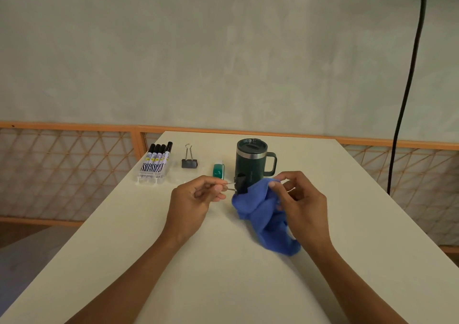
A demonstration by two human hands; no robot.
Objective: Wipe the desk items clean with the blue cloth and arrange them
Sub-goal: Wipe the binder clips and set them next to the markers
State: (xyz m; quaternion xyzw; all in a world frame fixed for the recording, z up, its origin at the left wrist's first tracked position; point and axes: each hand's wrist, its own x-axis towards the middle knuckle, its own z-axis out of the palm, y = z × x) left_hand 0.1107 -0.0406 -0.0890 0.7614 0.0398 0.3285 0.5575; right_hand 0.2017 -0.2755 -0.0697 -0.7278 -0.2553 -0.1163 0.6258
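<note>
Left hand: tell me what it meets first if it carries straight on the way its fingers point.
Probably the blue cloth bunched in the right hand. The left hand points right, its binder clip already almost at the cloth; depth is uncertain.

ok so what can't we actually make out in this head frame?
Head view, the only one:
- Print on the black-capped markers in the clear pack: too small to read.
- Part of the small black binder clip in the left hand: hidden by the blue cloth.
- Right hand palm and cloth grip: hidden by its own back.
- Dark green lidded mug base: behind clip and cloth.
</note>
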